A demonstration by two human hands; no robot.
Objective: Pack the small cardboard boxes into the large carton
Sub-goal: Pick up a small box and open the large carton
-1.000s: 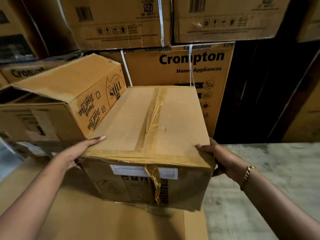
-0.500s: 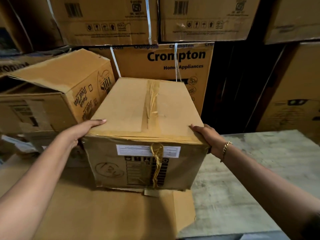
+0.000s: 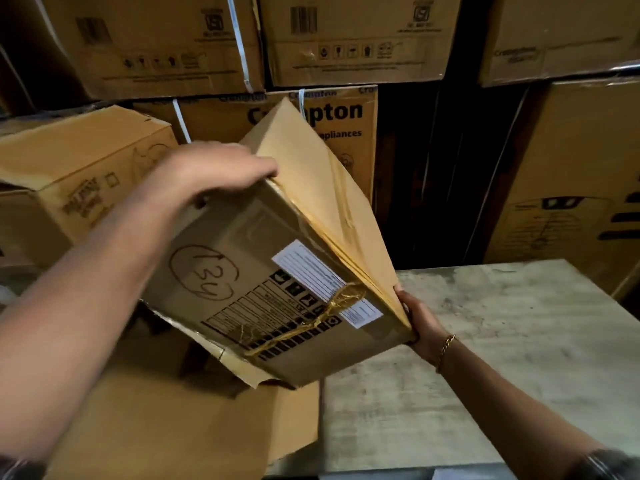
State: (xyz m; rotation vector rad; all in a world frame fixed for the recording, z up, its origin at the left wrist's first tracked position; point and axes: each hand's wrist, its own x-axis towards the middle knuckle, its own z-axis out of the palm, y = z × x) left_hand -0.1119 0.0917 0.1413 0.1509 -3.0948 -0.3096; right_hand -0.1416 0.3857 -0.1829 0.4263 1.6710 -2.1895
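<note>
My left hand (image 3: pixel 207 171), motion-blurred, looks hooked over the small box (image 3: pixel 249 271) at its 10 o'clock corner. Box tilted mid-frame, above a cardboard sheet (image 3: pixel 156 427) at 7. Right hand (image 3: pixel 420 323) grips its 4 o'clock corner over the worktop (image 3: pixel 502 358).

Tilted box (image 3: pixel 242 306), end face: hand-drawn circled mark (image 3: pixel 204 271), reads "134" or "T34", 1st char unclear. White label (image 3: pixel 325 282) on same face: fine print, illegible. Black printed table (image 3: pixel 263 317) + handling pictograms below it, txt too small. Carton behind (image 3: pixel 349 133): "Cr…pton" and "…ppliances", middle hidden by box. Upper carton (image 3: pixel 398 64): barcode (image 3: pixel 303 19), pictogram row (image 3: pixel 356 51), wording illegible. Left carton (image 3: pixel 86 199): print blurred.
</note>
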